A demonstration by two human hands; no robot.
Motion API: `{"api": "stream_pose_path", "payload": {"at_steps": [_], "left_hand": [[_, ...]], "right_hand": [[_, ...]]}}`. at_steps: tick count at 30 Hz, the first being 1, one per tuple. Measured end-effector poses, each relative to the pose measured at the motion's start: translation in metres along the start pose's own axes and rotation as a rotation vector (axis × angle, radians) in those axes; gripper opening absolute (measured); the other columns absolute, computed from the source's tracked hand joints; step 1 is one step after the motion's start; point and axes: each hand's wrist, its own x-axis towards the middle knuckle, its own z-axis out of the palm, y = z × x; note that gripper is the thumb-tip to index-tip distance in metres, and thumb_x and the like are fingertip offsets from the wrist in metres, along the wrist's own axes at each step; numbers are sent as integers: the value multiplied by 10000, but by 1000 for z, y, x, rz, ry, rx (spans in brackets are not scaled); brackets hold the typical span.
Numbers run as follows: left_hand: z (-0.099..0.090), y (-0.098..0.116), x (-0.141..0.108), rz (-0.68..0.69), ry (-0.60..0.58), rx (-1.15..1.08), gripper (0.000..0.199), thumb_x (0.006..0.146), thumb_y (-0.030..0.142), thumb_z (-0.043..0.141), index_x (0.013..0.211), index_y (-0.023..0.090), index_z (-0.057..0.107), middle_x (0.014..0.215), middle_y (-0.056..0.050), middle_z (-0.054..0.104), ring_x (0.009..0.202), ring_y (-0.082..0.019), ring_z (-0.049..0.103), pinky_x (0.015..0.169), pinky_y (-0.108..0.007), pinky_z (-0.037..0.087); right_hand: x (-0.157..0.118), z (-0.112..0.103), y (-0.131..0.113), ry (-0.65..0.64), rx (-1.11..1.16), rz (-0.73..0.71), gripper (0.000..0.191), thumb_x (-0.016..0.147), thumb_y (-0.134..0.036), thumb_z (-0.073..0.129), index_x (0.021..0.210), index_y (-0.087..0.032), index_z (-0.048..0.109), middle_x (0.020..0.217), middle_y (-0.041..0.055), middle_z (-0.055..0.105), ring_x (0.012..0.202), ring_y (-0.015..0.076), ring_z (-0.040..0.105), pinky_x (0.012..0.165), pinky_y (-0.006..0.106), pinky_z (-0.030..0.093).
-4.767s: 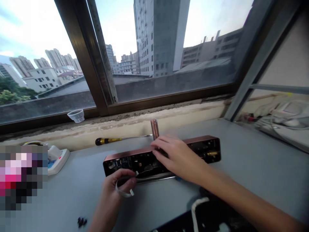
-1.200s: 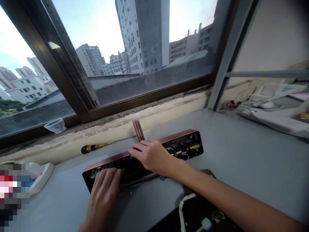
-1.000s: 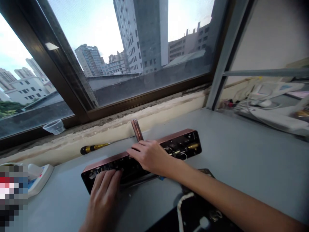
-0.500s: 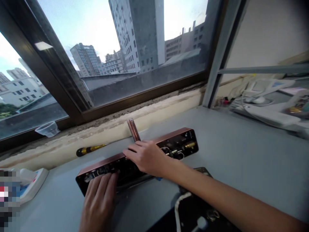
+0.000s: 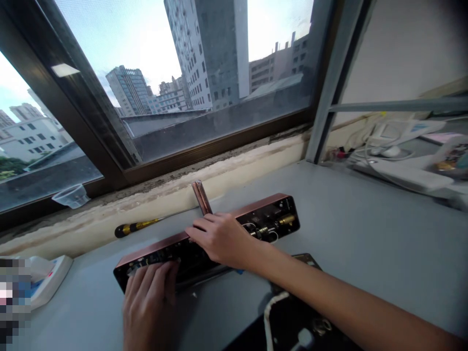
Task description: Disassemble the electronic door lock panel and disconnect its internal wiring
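A long copper-edged black housing [image 5: 270, 206] lies slanted across the grey table, its open side showing brass fittings [image 5: 287, 220] and wires. My right hand [image 5: 223, 239] is closed over its middle, its fingers on the upper edge beside an upright copper-coloured tube [image 5: 202, 197]. Whether the fingers grip the housing or the tube base is hidden. At the housing's left part, my left hand [image 5: 148, 292] has its curled fingers at the open side; what they pinch, if anything, is out of sight.
Behind the housing lies a yellow-and-black screwdriver [image 5: 135, 227]. A black panel [image 5: 292, 317] with a white cable [image 5: 268, 317] is near the front, partly under my right forearm. A clear cup [image 5: 72, 196] sits by the window; a white tray [image 5: 54, 280] stands left, white devices [image 5: 409, 168] right.
My left hand has shifted slightly left and its fingers have curled more. The right hand stays on the middle of the housing.
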Motion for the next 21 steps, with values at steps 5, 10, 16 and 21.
{"api": "stream_pose_path", "payload": {"at_steps": [5,10,16,21], "left_hand": [[-2,0,0,17,0,46,95,807,213,509,816,181,598,733,-29,645,709,-191,541,669,-306,389],[-1,0,2,-15,-8,-34,134,832,212,467,796,185,594,719,-14,641,695,-169,541,655,-275,390],[0,1,4,-36,7,-49,152,833,232,457,741,204,575,657,3,633,643,-153,556,614,-253,389],[0,4,6,-254,-34,-128,176,808,335,466,712,215,553,613,6,623,573,-154,574,523,-246,391]], "right_hand": [[0,1,0,14,9,4,82,873,-194,424,904,-174,497,783,17,526,708,168,448,551,282,241],[1,1,0,20,13,6,73,867,-190,429,890,-172,496,781,20,525,713,170,449,553,286,240],[2,0,-1,5,8,6,74,860,-186,435,891,-174,501,785,16,530,717,175,457,556,287,256],[1,2,-1,24,7,8,74,854,-183,440,890,-174,504,785,15,533,713,173,458,558,286,260]]}}
